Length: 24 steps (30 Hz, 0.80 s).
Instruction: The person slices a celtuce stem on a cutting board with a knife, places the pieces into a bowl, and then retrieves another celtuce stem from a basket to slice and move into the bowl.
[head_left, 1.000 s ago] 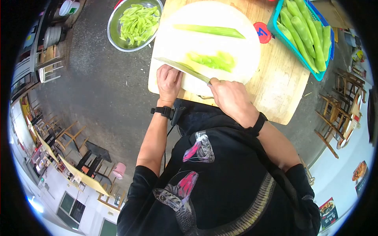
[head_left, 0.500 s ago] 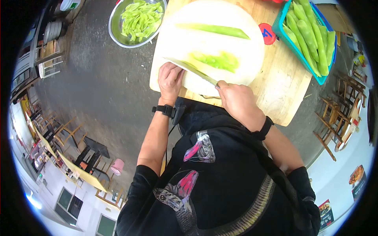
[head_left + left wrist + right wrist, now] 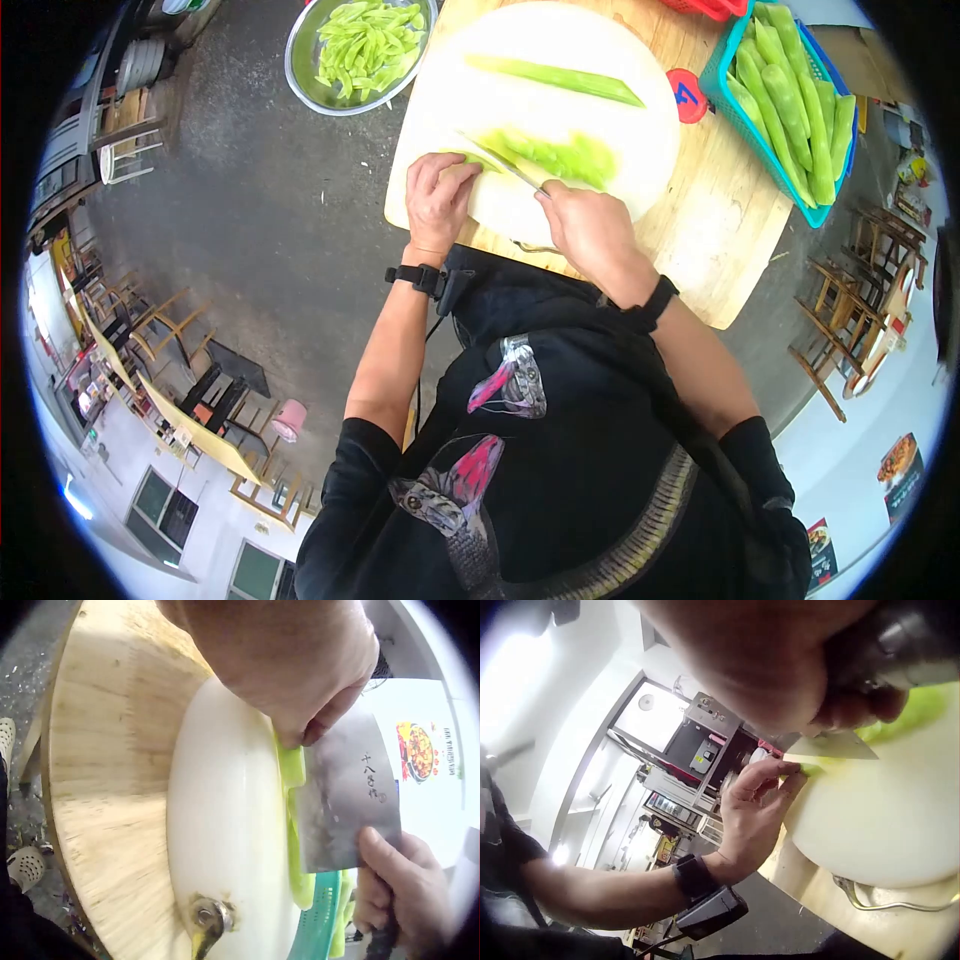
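Over the round white cutting board point(image 3: 640, 190), my right hand point(image 3: 595, 235) grips the handle of a cleaver point(image 3: 349, 787). The broad steel blade stands beside my left fingertips, with engraved characters on its face. My left hand point(image 3: 437, 200) has bent fingers and pinches the end of a pale-green vegetable piece point(image 3: 290, 765), which resembles peeled celtuce. That piece lies along the blade in the left wrist view. Cut green slices point(image 3: 570, 157) lie in a heap beyond the cleaver. Farther back on the board rests a long green piece point(image 3: 555, 78).
A metal bowl point(image 3: 300, 75) of green slices stands at the far left. At the right, a teal basket point(image 3: 760, 150) holds several long green stems. A red disc point(image 3: 687, 95) marked 4 lies on the wooden table point(image 3: 735, 215). The cutting board has a metal handle point(image 3: 892, 904) near me.
The cleaver has shifted right and away from my body, and less of its blade shows. Green vegetable now shows at my left fingertips. The head view has shifted slightly.
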### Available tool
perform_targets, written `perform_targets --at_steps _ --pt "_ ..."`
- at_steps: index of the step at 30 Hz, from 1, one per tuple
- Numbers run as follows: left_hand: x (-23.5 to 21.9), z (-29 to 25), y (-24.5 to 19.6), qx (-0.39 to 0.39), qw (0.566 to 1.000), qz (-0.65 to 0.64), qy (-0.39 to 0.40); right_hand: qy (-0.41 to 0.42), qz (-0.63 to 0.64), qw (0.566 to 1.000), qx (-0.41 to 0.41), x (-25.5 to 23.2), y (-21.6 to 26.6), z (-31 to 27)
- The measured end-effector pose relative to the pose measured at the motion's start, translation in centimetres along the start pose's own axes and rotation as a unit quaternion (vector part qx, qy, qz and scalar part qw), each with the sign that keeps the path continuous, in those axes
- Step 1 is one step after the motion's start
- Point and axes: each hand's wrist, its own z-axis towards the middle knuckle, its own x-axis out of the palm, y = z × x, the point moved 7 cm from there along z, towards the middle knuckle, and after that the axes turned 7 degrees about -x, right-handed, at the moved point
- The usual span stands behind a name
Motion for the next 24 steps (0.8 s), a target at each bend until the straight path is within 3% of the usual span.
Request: perform_targets --at_steps 4,24 --pt "-0.2 0.4 0.1 -0.010 1.000 -0.008 -0.009 0.004 0.002 1.000 -0.005 -1.7 1.2 -0.8" --pt "-0.4 0.2 0.5 -0.007 1.000 -0.001 0.020 0.033 -0.031 0.999 -0.008 -0.6 0.9 -2.1"
